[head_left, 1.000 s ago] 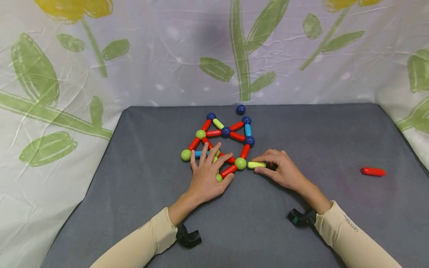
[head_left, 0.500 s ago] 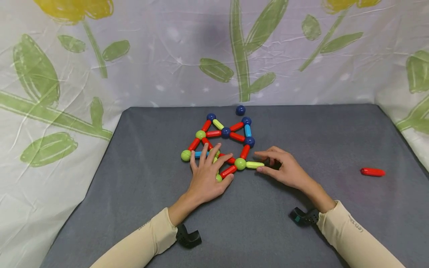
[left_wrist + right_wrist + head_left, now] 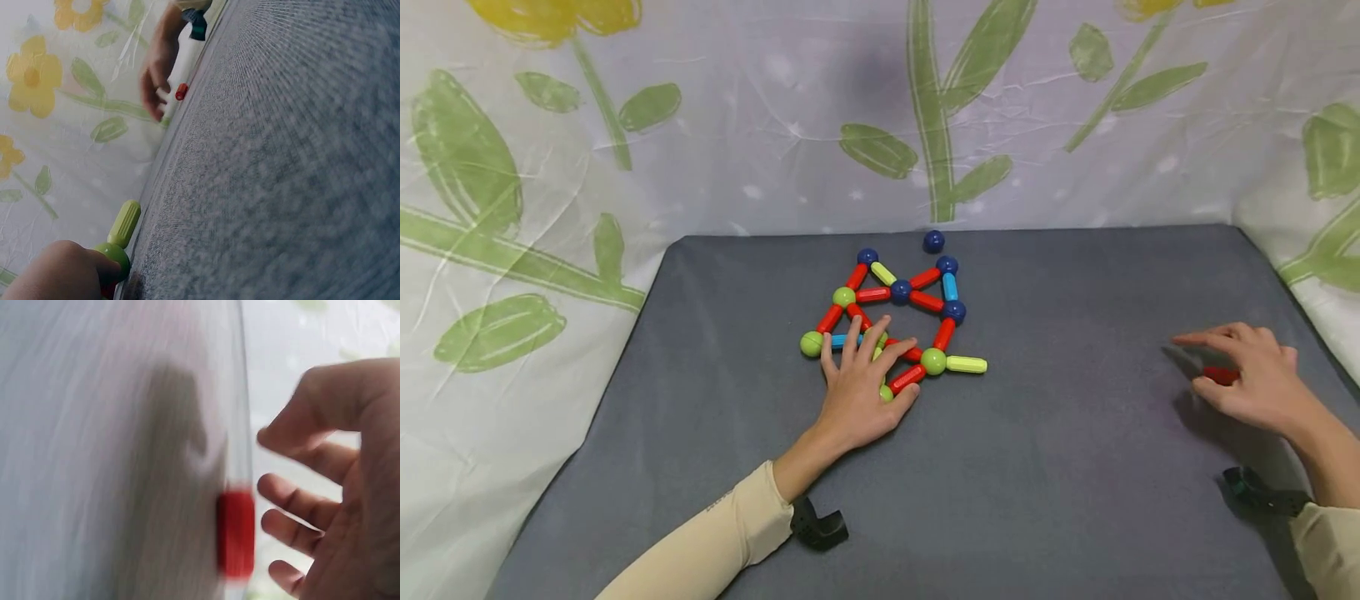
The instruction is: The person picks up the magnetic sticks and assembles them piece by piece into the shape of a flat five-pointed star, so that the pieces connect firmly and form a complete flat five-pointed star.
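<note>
A flat frame of magnetic sticks and balls lies on the grey table. My left hand (image 3: 861,408) rests on its lower part with fingers spread, hiding some pieces. From the green ball (image 3: 933,361) at the frame's lower right, a yellow-green stick (image 3: 967,364) juts out to the right. Far to the right, my right hand (image 3: 1255,379) hovers above a loose red stick (image 3: 236,534), thumb and fingers apart. In the right wrist view a gap shows between the fingertips and that stick.
A loose blue ball (image 3: 934,242) lies near the back edge of the grey table (image 3: 1075,500). Behind it hangs a pale cloth (image 3: 775,108) printed with flowers and leaves. Both wrists carry black camera mounts (image 3: 818,527).
My right hand has let go of the yellow-green stick, now attached to the green ball, and has moved far right to above the red stick. The left hand stays on the frame.
</note>
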